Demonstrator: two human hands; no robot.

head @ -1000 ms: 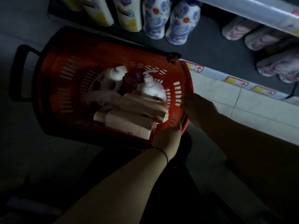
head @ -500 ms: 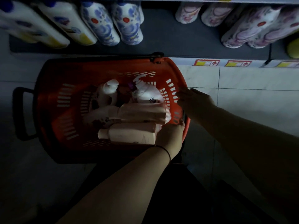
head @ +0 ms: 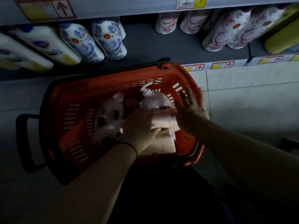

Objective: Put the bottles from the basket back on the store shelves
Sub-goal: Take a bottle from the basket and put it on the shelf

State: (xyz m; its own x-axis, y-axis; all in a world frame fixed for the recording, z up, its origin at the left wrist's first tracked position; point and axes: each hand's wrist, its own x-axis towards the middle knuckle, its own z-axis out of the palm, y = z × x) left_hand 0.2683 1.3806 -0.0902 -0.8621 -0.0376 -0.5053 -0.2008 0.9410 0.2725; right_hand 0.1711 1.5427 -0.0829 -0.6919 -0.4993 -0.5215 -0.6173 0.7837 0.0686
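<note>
An orange basket (head: pixel 113 80) stands on the floor in front of the bottom shelf (head: pixel 145 46). Inside lie a white pump bottle (head: pixel 153 101), a white floral jug with a handle (head: pixel 111 112) and two pale pink bottles, one (head: pixel 163 120) lying on the other (head: pixel 163 143). My left hand (head: pixel 140 126) reaches into the basket and grips the upper pink bottle, thumb on top and fingers curled under it. Just above the basket's right rim, my right hand (head: pixel 191 109) hovers with fingers spread and straight, blurred, holding nothing.
The bottom shelf carries blue floral bottles (head: pixel 110 41), white and yellow bottles (head: pixel 48 46) at the left and pink floral bottles (head: pixel 226 34) at the right, with a gap between the groups. The basket's black pull handle (head: pixel 24 143) sticks out left. Pale floor tiles (head: pixel 250 102) lie to the right.
My left hand moved from the basket's near rim into the basket and took hold of the upper pink bottle. My right hand let go of the right rim and spread open.
</note>
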